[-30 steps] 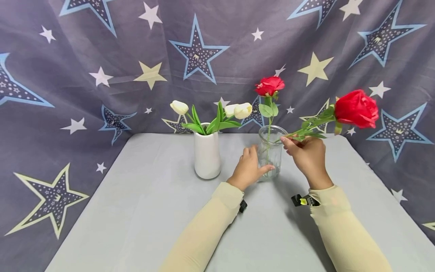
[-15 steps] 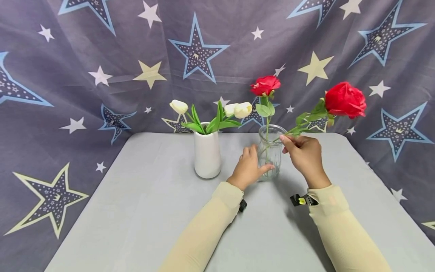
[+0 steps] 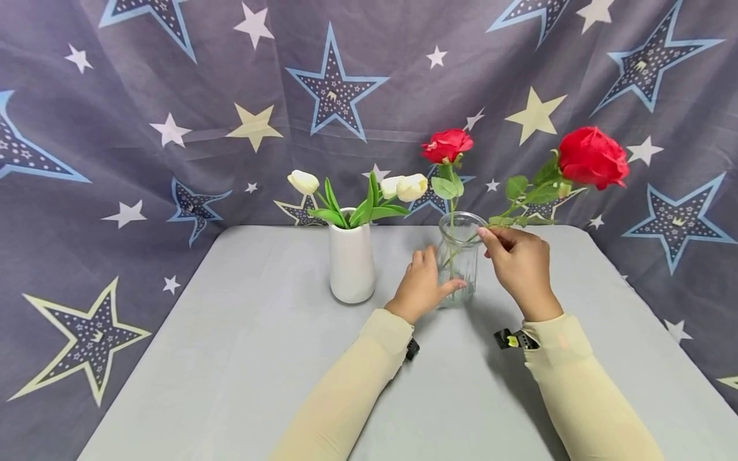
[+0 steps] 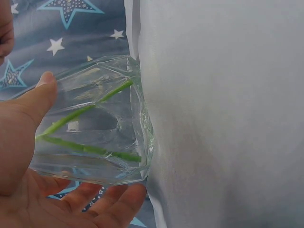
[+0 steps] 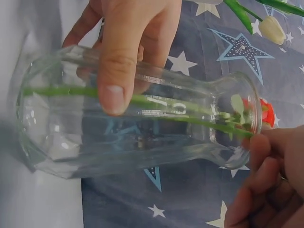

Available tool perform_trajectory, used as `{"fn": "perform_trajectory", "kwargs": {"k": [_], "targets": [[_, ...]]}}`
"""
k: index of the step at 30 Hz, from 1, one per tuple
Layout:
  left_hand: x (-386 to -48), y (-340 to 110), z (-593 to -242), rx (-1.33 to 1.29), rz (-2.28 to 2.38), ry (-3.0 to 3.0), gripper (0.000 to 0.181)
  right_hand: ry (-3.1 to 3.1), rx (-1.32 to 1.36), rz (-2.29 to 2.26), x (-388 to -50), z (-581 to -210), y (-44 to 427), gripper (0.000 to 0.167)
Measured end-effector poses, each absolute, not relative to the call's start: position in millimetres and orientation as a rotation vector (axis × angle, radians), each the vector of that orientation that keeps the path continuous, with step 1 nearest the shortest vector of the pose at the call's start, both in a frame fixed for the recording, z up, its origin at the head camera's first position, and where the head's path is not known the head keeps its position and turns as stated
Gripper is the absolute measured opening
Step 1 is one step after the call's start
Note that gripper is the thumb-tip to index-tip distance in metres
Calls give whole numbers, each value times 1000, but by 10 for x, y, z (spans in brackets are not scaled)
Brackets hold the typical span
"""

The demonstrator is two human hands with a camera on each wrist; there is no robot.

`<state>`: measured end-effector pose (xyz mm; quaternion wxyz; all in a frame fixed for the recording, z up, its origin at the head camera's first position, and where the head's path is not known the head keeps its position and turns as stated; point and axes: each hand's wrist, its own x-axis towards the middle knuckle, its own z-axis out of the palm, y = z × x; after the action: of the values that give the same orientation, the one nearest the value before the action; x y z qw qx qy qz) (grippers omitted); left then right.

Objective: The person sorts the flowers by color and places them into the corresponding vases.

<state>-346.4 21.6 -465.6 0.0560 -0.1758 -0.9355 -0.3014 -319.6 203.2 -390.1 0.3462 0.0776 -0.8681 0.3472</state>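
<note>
A clear glass vase (image 3: pixel 459 275) stands upright on the table, steadied by my left hand (image 3: pixel 422 285), whose thumb and fingers lie around its lower part. Two green stems (image 4: pixel 85 148) cross inside the vase, both reaching down near its base. One belongs to a red rose (image 3: pixel 447 146) that rises from the mouth and leans slightly left. My right hand (image 3: pixel 519 266) pinches the other stem (image 5: pixel 237 130) at the vase's rim. That stem slants right, carrying a larger red rose (image 3: pixel 594 158) outside the vase, above my right hand.
Left of the glass vase, a white vase (image 3: pixel 352 266) holds several white tulips (image 3: pixel 412 187) with green leaves. A grey cloth covers the table (image 3: pixel 242 358). Behind it hangs a star-patterned curtain (image 3: pixel 369 57).
The larger rose has moved left and up, then swung slightly back right, its stem lying deeper in the vase. The smaller rose has shifted left. My left hand stays on the vase.
</note>
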Motion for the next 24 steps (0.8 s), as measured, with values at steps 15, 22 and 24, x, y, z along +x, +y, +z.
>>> {"fn": "perform_trajectory", "kwargs": {"k": [15,22,24], "targets": [[-3467,228,-4651,-540,-927,-2822,100,-2267,145,993,-3198,-3921,2042,35],[-3495,225,-4668,-524,-941,-2818,98,-2256,95,1167,-3222,-3915,2025,36],[-3495,230,-4671,-533,-946,-2829,98,-2260,65,1208,-3220,-3924,2027,36]]}}
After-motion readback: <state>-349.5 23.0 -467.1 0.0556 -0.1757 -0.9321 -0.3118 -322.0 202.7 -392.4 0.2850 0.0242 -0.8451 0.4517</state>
